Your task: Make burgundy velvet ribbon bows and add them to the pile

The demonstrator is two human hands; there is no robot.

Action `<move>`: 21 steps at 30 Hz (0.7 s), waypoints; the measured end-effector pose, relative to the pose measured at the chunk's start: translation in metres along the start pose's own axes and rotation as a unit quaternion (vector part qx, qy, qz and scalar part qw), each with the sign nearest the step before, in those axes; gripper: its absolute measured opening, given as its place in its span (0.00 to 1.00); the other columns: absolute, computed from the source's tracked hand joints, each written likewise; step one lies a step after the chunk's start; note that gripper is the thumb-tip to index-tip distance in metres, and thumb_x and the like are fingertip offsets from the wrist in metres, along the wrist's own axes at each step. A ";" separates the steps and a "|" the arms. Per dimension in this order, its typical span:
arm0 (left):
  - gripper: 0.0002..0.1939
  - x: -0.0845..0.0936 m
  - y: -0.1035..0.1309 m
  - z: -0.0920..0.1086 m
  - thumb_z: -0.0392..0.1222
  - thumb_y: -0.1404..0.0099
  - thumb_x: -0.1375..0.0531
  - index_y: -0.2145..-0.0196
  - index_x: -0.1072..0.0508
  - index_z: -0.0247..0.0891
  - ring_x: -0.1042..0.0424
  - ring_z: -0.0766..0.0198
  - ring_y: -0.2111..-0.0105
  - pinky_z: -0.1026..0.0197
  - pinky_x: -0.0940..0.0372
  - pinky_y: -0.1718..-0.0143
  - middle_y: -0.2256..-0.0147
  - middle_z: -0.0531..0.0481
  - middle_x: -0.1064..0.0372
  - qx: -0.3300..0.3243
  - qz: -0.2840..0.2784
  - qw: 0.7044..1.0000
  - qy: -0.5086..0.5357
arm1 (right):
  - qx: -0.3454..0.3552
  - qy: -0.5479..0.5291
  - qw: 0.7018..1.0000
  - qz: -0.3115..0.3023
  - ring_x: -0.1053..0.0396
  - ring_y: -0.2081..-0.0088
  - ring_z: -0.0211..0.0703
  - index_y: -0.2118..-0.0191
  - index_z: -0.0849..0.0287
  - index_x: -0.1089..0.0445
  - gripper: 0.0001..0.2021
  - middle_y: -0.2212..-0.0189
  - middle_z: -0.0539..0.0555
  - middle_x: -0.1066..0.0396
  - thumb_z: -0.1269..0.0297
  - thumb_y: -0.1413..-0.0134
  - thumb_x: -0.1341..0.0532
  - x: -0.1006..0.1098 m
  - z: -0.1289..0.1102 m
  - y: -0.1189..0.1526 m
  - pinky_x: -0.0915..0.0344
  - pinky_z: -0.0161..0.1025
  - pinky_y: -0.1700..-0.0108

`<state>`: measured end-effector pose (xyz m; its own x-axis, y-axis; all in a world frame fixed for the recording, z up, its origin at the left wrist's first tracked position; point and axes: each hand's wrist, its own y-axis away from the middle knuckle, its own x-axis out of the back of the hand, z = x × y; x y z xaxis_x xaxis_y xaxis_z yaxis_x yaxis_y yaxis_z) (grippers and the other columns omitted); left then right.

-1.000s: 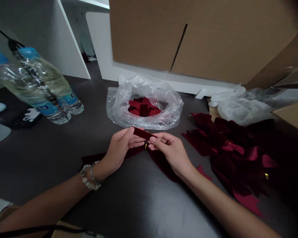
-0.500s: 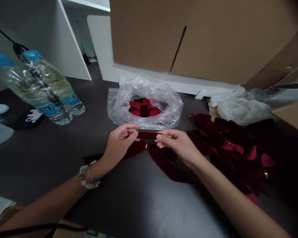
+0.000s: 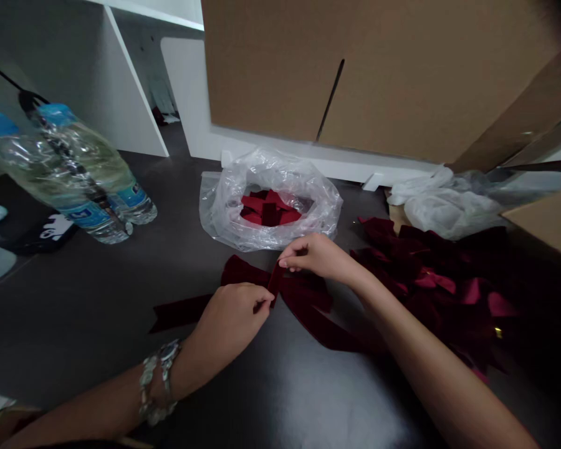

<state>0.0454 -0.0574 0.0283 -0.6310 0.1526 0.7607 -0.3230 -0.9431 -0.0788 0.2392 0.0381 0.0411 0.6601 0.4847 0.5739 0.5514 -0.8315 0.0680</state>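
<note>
A short strip of dark red velvet ribbon (image 3: 275, 280) is stretched between my hands, across the middle of a dark red velvet bow (image 3: 308, 299) lying on the dark table. My left hand (image 3: 238, 315) pinches the strip's near end, its back turned up. At the far end, my right hand (image 3: 311, 257) grips the strip between thumb and fingertips. The bow's loops and tails spread to both sides, partly behind my hands. Just beyond, an open clear plastic bag (image 3: 215, 212) holds several red velvet ribbon pieces (image 3: 270, 209).
A pile of dark red bows (image 3: 430, 280) lies at the right, with crumpled plastic bags (image 3: 444, 202) behind it. Two water bottles (image 3: 88, 168) and a black phone-like object (image 3: 51, 234) are at the left. A large cardboard box (image 3: 355, 81) stands at the back.
The strip has turned from lying sideways above the bow to running front to back across its middle. My left hand has come nearer and lower; my right hand has shifted slightly left.
</note>
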 end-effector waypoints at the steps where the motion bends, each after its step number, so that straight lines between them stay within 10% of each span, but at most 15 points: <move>1: 0.13 0.000 0.000 0.001 0.34 0.40 0.46 0.70 0.21 0.42 0.26 0.60 0.70 0.63 0.39 0.68 0.68 0.51 0.22 0.008 -0.013 1.000 -0.013 | 0.002 0.013 1.000 0.002 0.31 0.75 0.36 0.70 0.60 0.22 0.06 0.79 0.50 0.26 0.65 0.51 0.36 -0.001 0.001 -0.001 0.39 0.32 0.73; 21: 0.13 -0.009 -0.002 0.000 0.34 0.35 0.47 0.63 0.22 0.40 0.26 0.60 0.65 0.59 0.34 0.61 0.64 0.51 0.23 -0.008 -0.026 0.997 -0.065 | 0.005 0.001 1.000 0.002 0.33 0.75 0.36 0.70 0.61 0.24 0.07 0.77 0.50 0.28 0.63 0.49 0.37 -0.009 0.018 -0.009 0.40 0.32 0.71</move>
<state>0.0518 -0.0571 0.0213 -0.5161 0.1597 0.8415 -0.3641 -0.9302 -0.0468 0.2375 0.0458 0.0208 0.6619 0.4804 0.5754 0.5530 -0.8311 0.0578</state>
